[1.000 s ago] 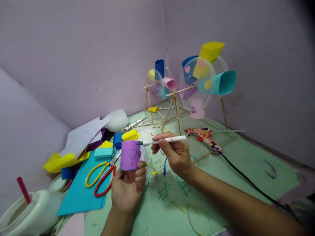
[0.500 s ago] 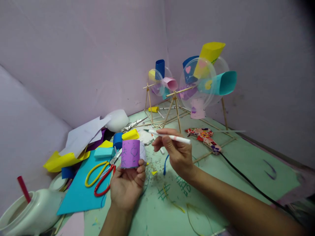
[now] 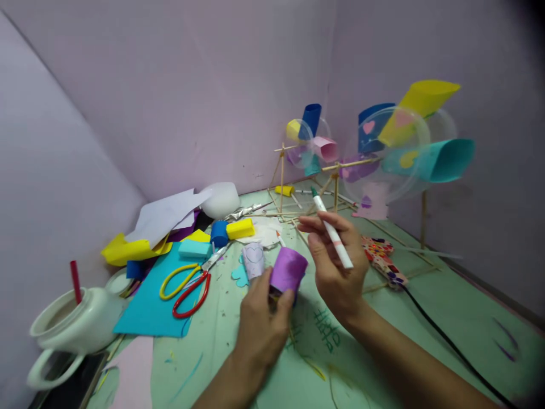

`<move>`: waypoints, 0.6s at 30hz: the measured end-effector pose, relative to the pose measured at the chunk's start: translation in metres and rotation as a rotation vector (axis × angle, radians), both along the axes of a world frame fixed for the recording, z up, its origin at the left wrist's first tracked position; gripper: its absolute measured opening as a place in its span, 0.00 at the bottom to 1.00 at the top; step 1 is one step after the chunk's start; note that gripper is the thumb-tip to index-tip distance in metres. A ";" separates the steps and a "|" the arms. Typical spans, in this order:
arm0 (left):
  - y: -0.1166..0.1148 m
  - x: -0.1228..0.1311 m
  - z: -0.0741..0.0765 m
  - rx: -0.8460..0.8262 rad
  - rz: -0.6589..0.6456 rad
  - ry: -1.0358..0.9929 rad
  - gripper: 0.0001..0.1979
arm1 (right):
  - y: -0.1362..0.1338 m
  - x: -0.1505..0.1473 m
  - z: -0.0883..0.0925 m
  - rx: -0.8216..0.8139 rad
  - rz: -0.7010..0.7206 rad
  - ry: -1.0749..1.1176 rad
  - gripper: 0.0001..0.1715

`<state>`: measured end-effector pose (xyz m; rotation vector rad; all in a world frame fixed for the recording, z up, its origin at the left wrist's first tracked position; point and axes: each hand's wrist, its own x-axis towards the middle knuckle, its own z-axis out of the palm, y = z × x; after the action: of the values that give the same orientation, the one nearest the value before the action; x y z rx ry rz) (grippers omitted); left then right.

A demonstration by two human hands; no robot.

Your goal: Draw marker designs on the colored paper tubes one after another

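Observation:
A purple paper cylinder [image 3: 289, 269] is gripped by my left hand [image 3: 264, 318], its fingers round the lower part; the cylinder is tilted and no drawing shows on the side facing me. My right hand [image 3: 338, 267] holds a white marker [image 3: 336, 241] with its green tip pointing up and away, apart from the cylinder. A pale lilac cylinder with a heart drawn on it [image 3: 254, 259] stands just left of the purple one. Beside that lies a light-blue cut-out shape [image 3: 240, 274].
Scissors with yellow and red handles [image 3: 191, 305] lie on a blue sheet [image 3: 149, 318] at left, near a white pot [image 3: 80, 324]. Two stick-framed wheels with paper cups [image 3: 404, 147] stand at back right. A patterned glue gun [image 3: 385, 261] trails a black cord.
My left hand has moved right and turned the purple cylinder, so its drawn side no longer shows. The marker has swung to point upward. The camera view has shifted left.

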<state>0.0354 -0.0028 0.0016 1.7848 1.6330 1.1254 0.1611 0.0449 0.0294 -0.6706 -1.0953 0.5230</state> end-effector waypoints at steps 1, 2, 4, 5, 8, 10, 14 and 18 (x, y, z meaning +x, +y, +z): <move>0.000 0.005 -0.001 0.038 -0.002 0.117 0.23 | 0.000 0.000 -0.001 -0.006 -0.006 -0.008 0.18; 0.001 0.009 -0.001 0.068 0.017 0.227 0.23 | 0.000 0.000 -0.001 -0.012 -0.011 -0.016 0.19; 0.005 0.014 0.001 0.119 0.069 0.369 0.24 | 0.000 0.001 -0.002 -0.018 -0.030 -0.035 0.19; 0.009 0.015 0.003 0.136 0.100 0.405 0.25 | 0.000 0.002 -0.002 -0.021 -0.042 -0.049 0.19; 0.025 0.017 0.006 0.163 0.181 0.348 0.24 | 0.002 0.004 -0.005 -0.073 -0.070 -0.156 0.20; 0.039 0.020 0.004 0.161 0.214 0.208 0.24 | 0.006 0.004 -0.009 -0.154 -0.041 -0.294 0.22; 0.061 0.025 -0.002 0.062 0.300 0.077 0.18 | 0.016 0.001 -0.022 -0.289 0.117 -0.578 0.25; 0.061 0.022 0.002 0.019 0.236 0.115 0.20 | 0.023 -0.003 -0.034 -0.337 0.214 -0.710 0.28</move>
<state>0.0571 0.0577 0.0034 1.7307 1.9478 1.1600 0.1582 0.0683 -0.0044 -1.0867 -1.7795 0.6839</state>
